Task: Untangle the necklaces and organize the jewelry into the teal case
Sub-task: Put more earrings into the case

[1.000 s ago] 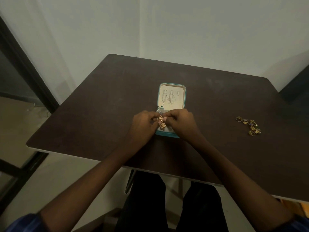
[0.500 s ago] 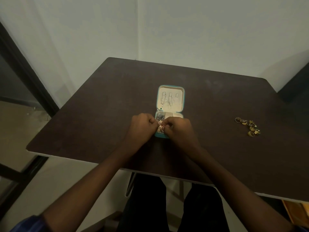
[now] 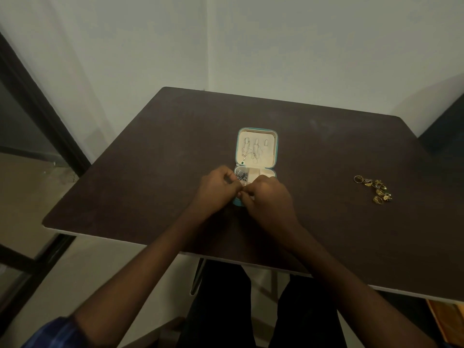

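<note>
While the dark table [image 3: 155, 172] runs off the right edge, the open teal case [image 3: 276, 146] at its middle is half-covered by the left hand [image 3: 217, 190] and right hand [image 3: 270, 200], curled fingertip-to-fingertip, contents unseen, gold jewelry [image 3: 375, 188] lying far right.

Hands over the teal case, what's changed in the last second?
Both hands, left and right, have lowered onto the near tray of the open teal jewelry case, closing over the gold patterned piece, which no longer shows. Unchanged: silver necklaces hang in the lid, and the pile of gold rings lies apart on the dark brown table.
</note>
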Available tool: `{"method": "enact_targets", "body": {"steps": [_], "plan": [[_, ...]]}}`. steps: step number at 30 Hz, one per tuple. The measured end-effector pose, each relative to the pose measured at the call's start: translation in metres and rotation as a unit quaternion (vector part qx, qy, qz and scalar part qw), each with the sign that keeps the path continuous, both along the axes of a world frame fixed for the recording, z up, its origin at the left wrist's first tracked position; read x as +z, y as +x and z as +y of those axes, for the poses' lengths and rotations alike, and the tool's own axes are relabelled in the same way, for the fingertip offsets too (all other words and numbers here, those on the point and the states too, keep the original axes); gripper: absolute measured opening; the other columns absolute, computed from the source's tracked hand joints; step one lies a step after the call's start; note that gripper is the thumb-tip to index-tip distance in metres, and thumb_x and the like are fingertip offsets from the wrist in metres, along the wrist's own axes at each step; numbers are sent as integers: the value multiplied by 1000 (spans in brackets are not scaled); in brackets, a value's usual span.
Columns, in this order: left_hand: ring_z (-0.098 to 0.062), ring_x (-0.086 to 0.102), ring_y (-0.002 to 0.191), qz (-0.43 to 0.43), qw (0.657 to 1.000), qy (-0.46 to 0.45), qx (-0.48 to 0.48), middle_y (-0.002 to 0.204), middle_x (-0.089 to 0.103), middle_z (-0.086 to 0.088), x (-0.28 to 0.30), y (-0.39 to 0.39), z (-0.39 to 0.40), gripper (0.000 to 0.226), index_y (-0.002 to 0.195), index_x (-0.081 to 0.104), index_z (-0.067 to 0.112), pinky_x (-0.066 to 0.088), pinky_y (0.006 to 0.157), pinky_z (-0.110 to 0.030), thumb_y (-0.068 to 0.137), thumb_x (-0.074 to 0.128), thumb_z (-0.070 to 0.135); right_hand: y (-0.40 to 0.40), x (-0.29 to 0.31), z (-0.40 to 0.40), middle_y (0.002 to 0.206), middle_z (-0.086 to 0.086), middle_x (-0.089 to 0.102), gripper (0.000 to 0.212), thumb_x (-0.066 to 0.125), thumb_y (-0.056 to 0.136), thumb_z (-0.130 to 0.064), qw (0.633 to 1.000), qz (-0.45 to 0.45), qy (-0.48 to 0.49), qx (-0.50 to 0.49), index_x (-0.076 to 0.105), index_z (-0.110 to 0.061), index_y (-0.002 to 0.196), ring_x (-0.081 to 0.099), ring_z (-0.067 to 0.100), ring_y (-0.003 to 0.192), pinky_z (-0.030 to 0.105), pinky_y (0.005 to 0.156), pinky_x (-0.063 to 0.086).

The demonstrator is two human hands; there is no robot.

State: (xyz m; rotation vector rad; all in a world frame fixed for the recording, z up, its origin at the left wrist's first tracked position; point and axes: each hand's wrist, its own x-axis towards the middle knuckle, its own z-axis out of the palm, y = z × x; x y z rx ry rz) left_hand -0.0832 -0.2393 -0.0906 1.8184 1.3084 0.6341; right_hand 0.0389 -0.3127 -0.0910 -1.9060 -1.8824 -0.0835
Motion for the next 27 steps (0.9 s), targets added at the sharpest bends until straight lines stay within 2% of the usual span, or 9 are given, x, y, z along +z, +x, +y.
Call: {"method": "enact_targets", "body": {"steps": [2, 7, 13, 15, 19, 23, 27], "plan": [[-10, 57, 73, -5, 1000, -1, 6, 81, 63, 1, -1, 0, 0, 18, 85, 59, 15, 40, 56, -21, 82, 68, 30, 1, -1, 0, 96, 9, 66, 30, 54, 91, -37, 1000, 1, -1, 3, 72, -18, 106, 55, 24, 87, 30, 65, 38], [-9, 53, 71, 15, 1000, 10, 6, 76, 57, 6, 1, 2, 2, 13, 83, 57, 17, 37, 53, -21, 81, 69, 21, 6, -5, -6, 88, 8, 66, 24, 58, 89, -34, 1000, -7, 17, 2, 71, -20, 103, 56, 25, 81, 28, 63, 32], [-1, 52, 65, 13, 996, 80, 36, 79, 57, 7, 7, 8, -8, 20, 90, 56, 16, 37, 47, -10, 83, 68, 31, 19, -3, -13, 87, 7, 68, 20, 57, 88, -31, 1000, -2, 31, 3, 70, -19, 98, 57, 23, 77, 28, 62, 33], [-1, 52, 63, 10, 996, 91, 11, 76, 54, 9, 11, 9, -10, 21, 90, 56, 16, 38, 45, -9, 83, 69, 31, 29, -1, -19, 91, 6, 69, 22, 57, 88, -33, 1000, 9, 26, 1, 70, -18, 98, 57, 23, 79, 32, 63, 41], [-9, 56, 69, 80, 990, 82, -77, 76, 61, 3, 13, 3, -12, 13, 83, 61, 20, 43, 57, -21, 81, 71, 27, 55, 3, -35, 87, 4, 66, 28, 52, 88, -38, 999, 25, 22, -13, 70, -17, 95, 55, 21, 77, 36, 66, 44], [-8, 58, 72, 100, 985, 108, -86, 77, 62, 4, 12, 1, -19, 6, 80, 63, 20, 42, 58, -18, 83, 68, 18, 80, 1, -50, 84, 1, 65, 27, 51, 88, -39, 998, 41, 29, -27, 69, -21, 95, 54, 19, 76, 35, 68, 43], [-5, 56, 74, 119, 981, 130, -79, 83, 61, 3, 15, 4, -22, 5, 82, 62, 20, 38, 57, -16, 85, 66, 18, 106, 0, -65, 84, 0, 65, 37, 43, 88, -45, 997, 55, 30, -43, 69, -20, 97, 55, 18, 77, 36, 67, 45]]}}
